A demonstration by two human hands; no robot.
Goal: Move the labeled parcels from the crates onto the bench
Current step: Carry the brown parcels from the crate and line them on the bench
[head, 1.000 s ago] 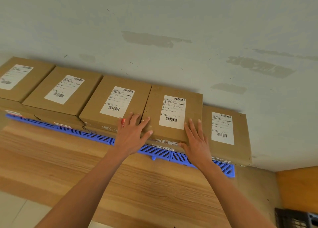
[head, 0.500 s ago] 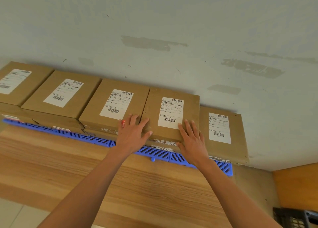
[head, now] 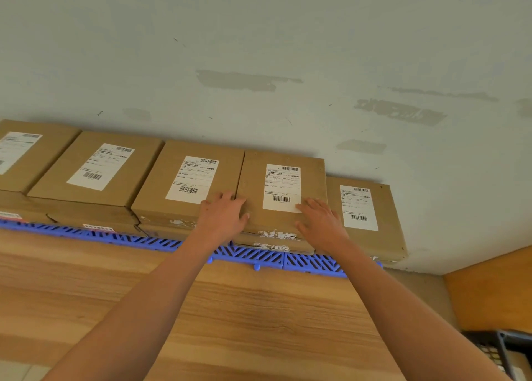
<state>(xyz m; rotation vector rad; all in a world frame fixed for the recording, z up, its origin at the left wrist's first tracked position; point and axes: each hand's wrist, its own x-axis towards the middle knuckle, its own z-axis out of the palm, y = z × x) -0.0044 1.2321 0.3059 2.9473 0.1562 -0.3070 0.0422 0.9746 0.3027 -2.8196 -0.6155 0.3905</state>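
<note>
A row of brown cardboard parcels with white barcode labels lies along the back of the wooden bench (head: pixel 259 308), against the wall. Both my hands lie on the top parcel (head: pixel 312 179), fourth from the left, which sits on another parcel. My left hand (head: pixel 224 216) rests over its near left corner, across the seam with the neighbouring parcel (head: pixel 155 196), thumb on the box top. My right hand (head: pixel 319 219) lies flat on its near right part, fingertips touching the label's lower corner. Neither hand grips anything.
A blue slotted plastic mat (head: pixel 259 255) runs under the parcels. A lower parcel (head: pixel 385 236) sits at the row's right end. The pale wall (head: pixel 259 49) stands right behind. A dark crate (head: pixel 501 349) shows at the bottom right, beside an orange surface (head: pixel 489 294).
My right hand has slid left across the parcel top to the label's corner. My left hand has stayed at the left corner. The view has tilted slightly.
</note>
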